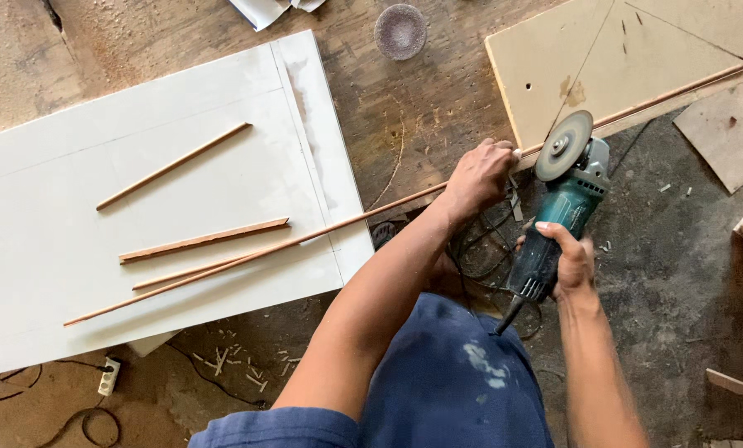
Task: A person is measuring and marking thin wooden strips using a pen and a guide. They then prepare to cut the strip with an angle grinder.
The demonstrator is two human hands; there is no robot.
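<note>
Here, rod axis: long thin wooden rod (305, 241) slants from white board (48, 249) up-right past grinder disc (564, 145).
Left hand (477, 178): fingers closed on rod, beside disc.
Right hand (572, 264): fingers wrapped around angle grinder (558, 224).

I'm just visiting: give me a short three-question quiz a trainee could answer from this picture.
1. True or false: the right hand grips the green angle grinder.
2. What does the left hand hold? A) long wooden strip B) round sanding disc C) power strip
3. How many shorter wooden sticks lie wholly on the white board?

Key: 1 true. 2 A. 3 three.
</note>
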